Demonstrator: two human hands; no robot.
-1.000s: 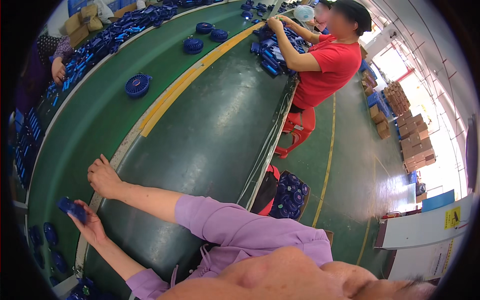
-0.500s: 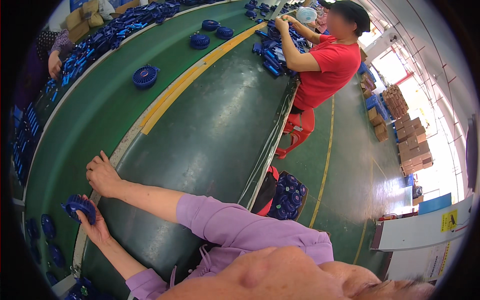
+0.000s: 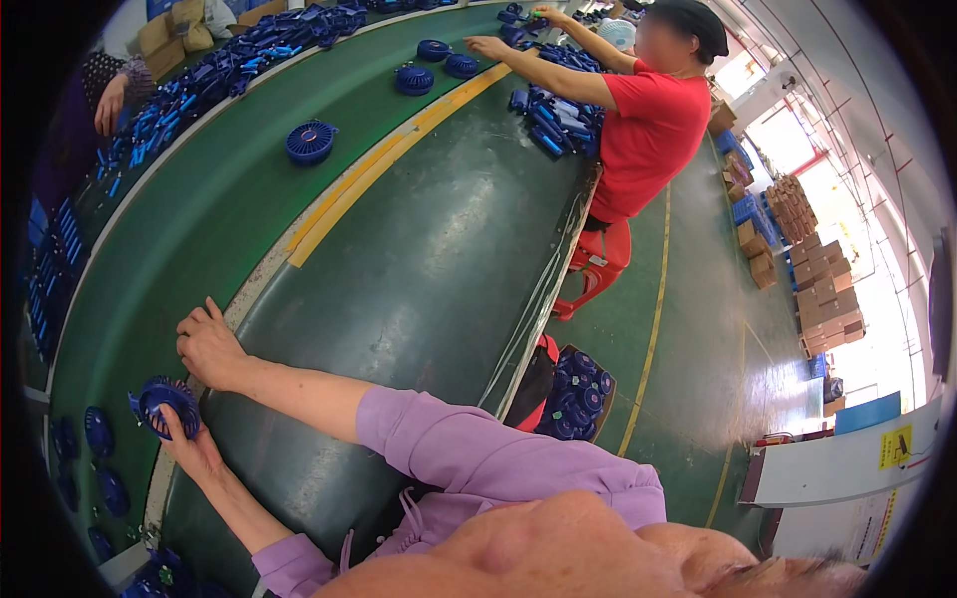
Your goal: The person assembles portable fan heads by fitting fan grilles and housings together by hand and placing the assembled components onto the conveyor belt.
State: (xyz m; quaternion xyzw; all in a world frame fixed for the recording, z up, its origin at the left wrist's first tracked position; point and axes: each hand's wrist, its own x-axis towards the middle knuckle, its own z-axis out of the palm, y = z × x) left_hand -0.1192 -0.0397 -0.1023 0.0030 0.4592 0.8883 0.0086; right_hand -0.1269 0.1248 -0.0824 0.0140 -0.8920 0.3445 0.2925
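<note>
Left hand (image 3: 195,450): closed around a round fan, thumb laid across the slatted face; remaining fingers mostly hidden behind it.
Round fan (image 3: 162,405): blue, tilted, held over the pale strip (image 3: 261,281) at the worktop's left edge, with a small tab jutting out leftward; underside hidden.
Right hand (image 3: 211,355): back upward, fingers bent and slightly parted, just above the fan in view, over the same strip; palm hidden, cannot tell whether empty.
Worktop (image 3: 399,269): dark green, lower end covered by the purple sleeves (image 3: 419,429).
Blue pieces (image 3: 99,432): rounded, near the belt's lower end; dim, hard to identify.
Lower-left cluster (image 3: 164,580): blue, cut off by the dark rim.
Black-and-red bundle (image 3: 536,384): partly hidden under the worktop's right edge; cannot tell the kind.
Co-worker in red (image 3: 658,140): reaching past the worktop's far end, one hand near a small green item too small to make out.
Floor carton (image 3: 609,411): filled with round blue fans, partly hidden beside the bundle.
Stacked cartons (image 3: 827,299): brown, beyond the aisle; contents not visible.
Blue crates (image 3: 755,211): beside the stacks; contents unclear.
Green belt (image 3: 199,234): bearing one fan (image 3: 310,143) midway and three more (image 3: 414,80) toward the far end.
Far heap (image 3: 284,48): blue parts, beyond the belt's outer edge.
</note>
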